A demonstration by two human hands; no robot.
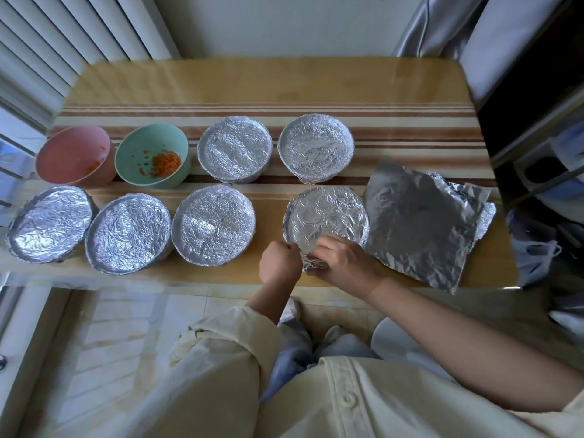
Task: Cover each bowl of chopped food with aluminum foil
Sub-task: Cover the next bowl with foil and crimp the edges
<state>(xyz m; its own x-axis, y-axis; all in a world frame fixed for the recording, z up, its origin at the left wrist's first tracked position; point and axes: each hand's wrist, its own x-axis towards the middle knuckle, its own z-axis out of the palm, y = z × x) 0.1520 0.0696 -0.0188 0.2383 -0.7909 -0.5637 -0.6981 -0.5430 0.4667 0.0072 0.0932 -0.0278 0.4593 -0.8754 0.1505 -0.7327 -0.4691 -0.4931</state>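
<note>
**Both hands crimp foil at the near rim of the front-right bowl**

The bowl in hand (pixel 327 213) stands at the right end of the front row, near the front edge of the table (pixel 252 83). Its foil cover (pixel 335 203) lies wrinkled across its whole top. At the near rim we see the foil bunched into a crumpled tab. The right hand (pixel 346 260) lies over that tab, its fingers curled down and gripping the bunched foil. The left hand (pixel 279 262) is closed almost to a fist just left of it and pinches the foil's edge at the same rim. The two hands nearly touch, and the bowl sits just beyond them.

Just right of this bowl lies a stack of loose foil sheets (pixel 420 222), one corner hanging over the table's front edge. To the left, three more foil-covered bowls (pixel 213 224) (pixel 129 232) (pixel 50 222) fill out the front row. In the back row we count two covered bowls (pixel 235 150) (pixel 316 147). Left of them stands an uncovered teal bowl (pixel 132 143) holding a little chopped orange food (pixel 166 161), and an uncovered pink bowl (pixel 72 153) touches its left side. The back row stands on a striped mat (pixel 410 121).
</note>
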